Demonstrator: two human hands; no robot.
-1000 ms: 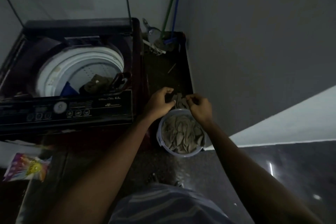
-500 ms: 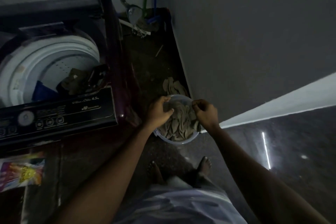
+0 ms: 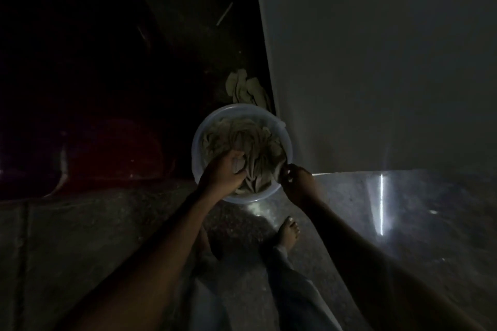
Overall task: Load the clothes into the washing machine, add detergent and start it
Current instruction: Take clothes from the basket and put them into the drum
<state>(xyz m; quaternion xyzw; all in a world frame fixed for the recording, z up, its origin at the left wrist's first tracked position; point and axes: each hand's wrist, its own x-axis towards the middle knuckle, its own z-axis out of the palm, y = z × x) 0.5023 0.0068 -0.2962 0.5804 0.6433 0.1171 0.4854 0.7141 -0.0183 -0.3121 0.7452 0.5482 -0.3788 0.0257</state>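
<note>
Hands have dropped from the far rim into the bucket (image 3: 242,108): left hand (image 3: 224,173) grips the clothes (image 3: 250,137) at 7 o'clock, right hand (image 3: 295,183) pinches them at 4 o'clock; probably gathering the next load, washer out of frame.

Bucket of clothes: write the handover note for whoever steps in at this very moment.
Left grip: inside the bucket, holds a bunch of the clothes.
Right grip: at the near rim, pinches an edge of the same clothes.
Bucket stands on the floor beside the wall; a loose cloth lies behind it.
Done: nothing this dark view shows; the washer cannot be made out.
Left: load the clothes and loose cloth into the washer, add detergent, start.
</note>
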